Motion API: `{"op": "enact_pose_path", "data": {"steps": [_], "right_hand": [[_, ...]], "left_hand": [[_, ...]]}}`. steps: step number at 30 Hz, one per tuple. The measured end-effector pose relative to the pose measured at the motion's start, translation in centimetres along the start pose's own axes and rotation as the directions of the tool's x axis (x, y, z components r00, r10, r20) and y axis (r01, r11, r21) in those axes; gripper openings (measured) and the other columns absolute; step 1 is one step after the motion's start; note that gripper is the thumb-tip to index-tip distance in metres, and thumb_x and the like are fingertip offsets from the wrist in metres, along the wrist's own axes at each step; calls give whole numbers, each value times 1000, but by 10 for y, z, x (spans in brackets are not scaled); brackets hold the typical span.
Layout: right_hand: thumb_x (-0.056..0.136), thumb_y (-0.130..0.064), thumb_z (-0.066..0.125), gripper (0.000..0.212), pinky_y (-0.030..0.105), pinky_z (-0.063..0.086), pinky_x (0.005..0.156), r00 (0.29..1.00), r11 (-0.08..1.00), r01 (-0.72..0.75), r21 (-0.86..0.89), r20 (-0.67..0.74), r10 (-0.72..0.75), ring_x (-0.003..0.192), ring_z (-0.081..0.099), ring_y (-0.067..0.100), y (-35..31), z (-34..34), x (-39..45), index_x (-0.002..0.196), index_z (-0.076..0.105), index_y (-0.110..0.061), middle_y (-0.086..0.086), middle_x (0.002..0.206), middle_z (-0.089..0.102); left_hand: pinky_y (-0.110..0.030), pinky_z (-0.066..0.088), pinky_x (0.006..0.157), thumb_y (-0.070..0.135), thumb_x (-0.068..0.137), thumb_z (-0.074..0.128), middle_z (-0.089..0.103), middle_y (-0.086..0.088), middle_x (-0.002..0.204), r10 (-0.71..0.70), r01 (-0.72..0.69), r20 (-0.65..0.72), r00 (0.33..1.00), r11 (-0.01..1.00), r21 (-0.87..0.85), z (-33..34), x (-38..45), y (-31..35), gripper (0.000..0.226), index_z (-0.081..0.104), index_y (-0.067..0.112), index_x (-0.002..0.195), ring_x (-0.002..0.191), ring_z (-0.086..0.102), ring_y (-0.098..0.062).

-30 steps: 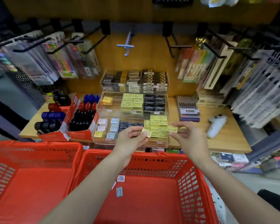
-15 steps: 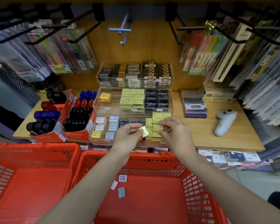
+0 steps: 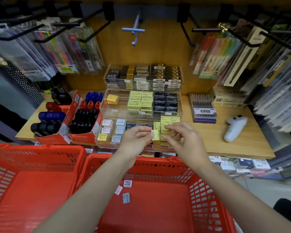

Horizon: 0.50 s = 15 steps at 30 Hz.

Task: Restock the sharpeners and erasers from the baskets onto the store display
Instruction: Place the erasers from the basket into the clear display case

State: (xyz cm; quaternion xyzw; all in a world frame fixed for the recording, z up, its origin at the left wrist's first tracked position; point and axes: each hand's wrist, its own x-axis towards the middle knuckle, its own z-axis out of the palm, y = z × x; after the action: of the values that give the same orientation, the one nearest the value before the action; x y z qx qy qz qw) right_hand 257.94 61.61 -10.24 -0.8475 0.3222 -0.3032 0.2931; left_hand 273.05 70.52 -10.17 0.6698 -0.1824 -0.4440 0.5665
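My left hand [image 3: 136,138] fingers pinch a yellow eraser [image 3: 155,134] by its edges, right hand [image 3: 183,138] loosely curled; probably light, stiff, easy.

Bare forearms, no sleeves, hands [image 3: 160,137] ungloved, no rings

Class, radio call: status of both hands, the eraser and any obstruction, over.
Left hand pinching yellow eraser at bottom clear tray. Right hand at the yellow stack, fingers curled, grip unclear. Nothing blocking the tray.
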Motion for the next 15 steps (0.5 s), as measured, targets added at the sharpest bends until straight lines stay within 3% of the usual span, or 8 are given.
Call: {"op": "enact_pose_path", "data": {"steps": [5, 10, 15], "right_hand": [[82, -31, 75, 24, 10, 39, 76, 991, 988, -109, -113, -88, 99, 83, 52, 2, 13, -5, -1, 105, 72, -23, -11, 101, 56], [78, -35, 77, 35, 23, 49, 76, 989, 982, -143, -127, -44, 139, 81, 53, 4, 28, -7, -7, 110, 71, -22, -10, 105, 54], [76, -33, 79, 37, 23, 52, 79, 993, 985, -114, -127, -41, 109, 79, 54, 3, 27, 2, -9, 110, 72, -19, -10, 103, 55]], "left_hand": [[-39, 54, 93, 12, 84, 74, 71, -2, 100, 9, 3, -83, 996, 990, 138, 4, 6, -2, 14, 69, 20, 94, 95, 68, -19], [-36, 55, 90, 19, 83, 76, 70, 6, 92, 119, -65, -163, 979, 950, 306, 12, 8, -2, 13, 67, 21, 94, 88, 67, -9], [-25, 56, 76, 30, 68, 87, 67, 10, 97, 189, -123, -132, 973, 911, 393, 16, -3, -5, 41, 65, 22, 102, 84, 67, -4]]}}
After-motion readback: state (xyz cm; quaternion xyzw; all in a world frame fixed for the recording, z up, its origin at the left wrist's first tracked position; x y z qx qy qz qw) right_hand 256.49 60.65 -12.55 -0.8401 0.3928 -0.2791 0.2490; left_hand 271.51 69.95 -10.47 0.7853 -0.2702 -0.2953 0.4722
